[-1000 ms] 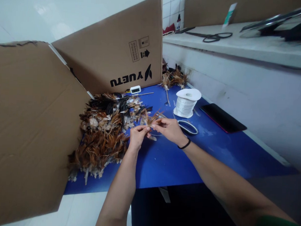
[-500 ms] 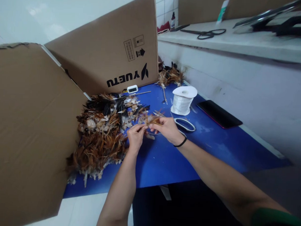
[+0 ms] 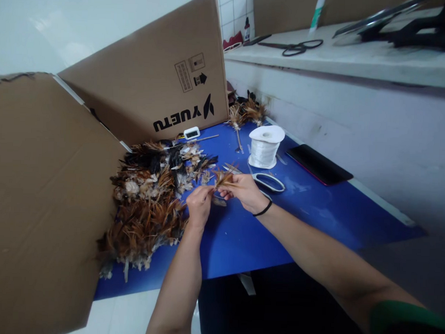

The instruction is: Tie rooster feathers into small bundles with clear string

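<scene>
A small bunch of brown feathers (image 3: 224, 178) is held between my two hands above the blue table (image 3: 249, 241). My left hand (image 3: 200, 203) pinches its lower end, fingertips pressed together. My right hand (image 3: 246, 191) closes round its side, with a black band on the wrist. Just behind my right hand lie scissors (image 3: 268, 182) with white-rimmed handles, their blades partly hidden by the hand and feathers. Left of my hands spreads a large heap of brown, black and white feathers (image 3: 148, 213). A spool of white ribbon or cord (image 3: 264, 148) stands upright beyond the scissors.
A black phone (image 3: 319, 164) lies at the table's right edge. Tall cardboard panels (image 3: 148, 81) wall off the left and back. A small white device (image 3: 192, 133) sits by the back panel, near more feather bunches (image 3: 248, 111). Dark scissors (image 3: 296, 47) lie on the ledge.
The whole view has shifted slightly, so things sit a little further left. The feathers between my hands stand more spread and upright; both hands keep their hold.
</scene>
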{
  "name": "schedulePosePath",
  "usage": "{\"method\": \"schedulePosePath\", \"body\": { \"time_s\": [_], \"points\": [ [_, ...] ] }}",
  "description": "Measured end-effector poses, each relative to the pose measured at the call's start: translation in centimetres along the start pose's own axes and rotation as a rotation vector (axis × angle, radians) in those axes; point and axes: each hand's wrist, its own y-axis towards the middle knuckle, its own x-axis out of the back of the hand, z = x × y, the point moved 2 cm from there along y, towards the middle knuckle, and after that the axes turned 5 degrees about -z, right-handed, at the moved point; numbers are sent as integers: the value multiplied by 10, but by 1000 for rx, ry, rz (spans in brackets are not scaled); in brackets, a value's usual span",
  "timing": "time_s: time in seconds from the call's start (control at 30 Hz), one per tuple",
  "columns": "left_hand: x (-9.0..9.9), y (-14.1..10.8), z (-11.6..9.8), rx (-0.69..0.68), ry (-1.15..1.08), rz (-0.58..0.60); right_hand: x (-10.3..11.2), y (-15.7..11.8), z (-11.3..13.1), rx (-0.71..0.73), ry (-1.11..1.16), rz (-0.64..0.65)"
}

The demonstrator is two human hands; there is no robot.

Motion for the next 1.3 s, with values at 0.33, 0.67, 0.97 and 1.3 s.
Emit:
{"method": "schedulePosePath", "body": {
  "time_s": [0.33, 0.67, 0.97, 1.3],
  "points": [
    [0, 2, -2, 178, -69, -69, 1, -1, 11, -45, 41, -30],
    [-1, 6, 9, 561, -495, -180, 15, 8, 8, 423, -667, 82],
    [1, 9, 8, 617, -564, -228, 8, -2, -10, 521, -1388, 222],
    [2, 11, 10, 669, -667, -192, 2, -2, -19, 496, -1466, 315]
  ]
}}
